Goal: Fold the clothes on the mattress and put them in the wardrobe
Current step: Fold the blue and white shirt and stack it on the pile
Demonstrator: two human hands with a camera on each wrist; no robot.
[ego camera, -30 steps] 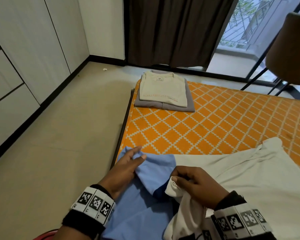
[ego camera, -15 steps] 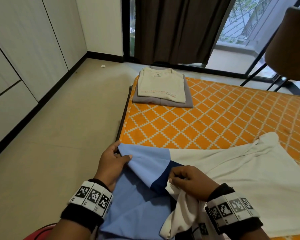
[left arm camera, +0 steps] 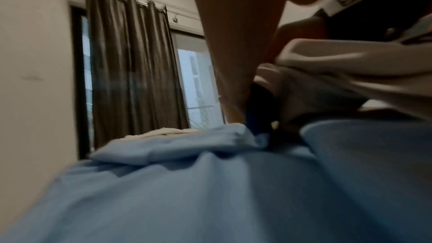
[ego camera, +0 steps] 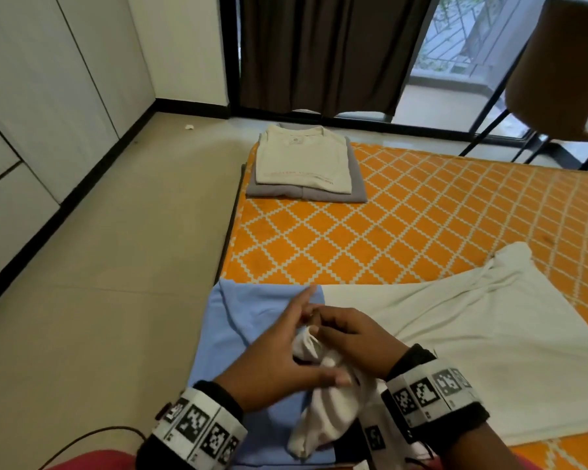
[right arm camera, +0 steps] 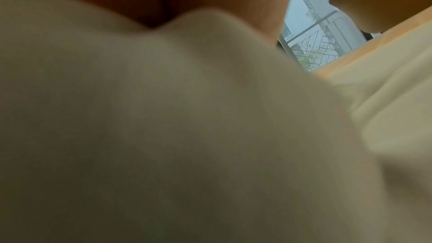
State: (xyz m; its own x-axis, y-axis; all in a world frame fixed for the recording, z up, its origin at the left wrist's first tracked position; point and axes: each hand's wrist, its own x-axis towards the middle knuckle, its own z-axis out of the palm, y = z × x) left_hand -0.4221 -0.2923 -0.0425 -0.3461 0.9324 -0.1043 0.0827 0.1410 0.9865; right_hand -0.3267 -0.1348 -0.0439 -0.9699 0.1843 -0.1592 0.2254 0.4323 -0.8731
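A shirt lies spread on the near end of the orange patterned mattress (ego camera: 387, 232), its left part light blue (ego camera: 245, 320) and its right part white (ego camera: 455, 334). My right hand (ego camera: 347, 337) grips a bunched white piece of it (ego camera: 319, 418), which hangs down toward me. My left hand (ego camera: 296, 337) lies over the blue part with fingers stretched out, its thumb resting against the white bunch. In the left wrist view the blue cloth (left arm camera: 210, 182) lies below that bunch (left arm camera: 350, 73). White cloth (right arm camera: 163, 117) fills the right wrist view.
A folded cream shirt (ego camera: 302, 164) sits on a folded grey one (ego camera: 286, 193) at the mattress's far left corner. White wardrobe doors (ego camera: 31, 113) line the left wall across the beige floor. A brown chair (ego camera: 557, 79) and dark curtain (ego camera: 319, 52) stand behind.
My left hand let go of the blue corner and moved right to the white bunch. The blue flap now lies flat. My right hand still holds the white bunch.
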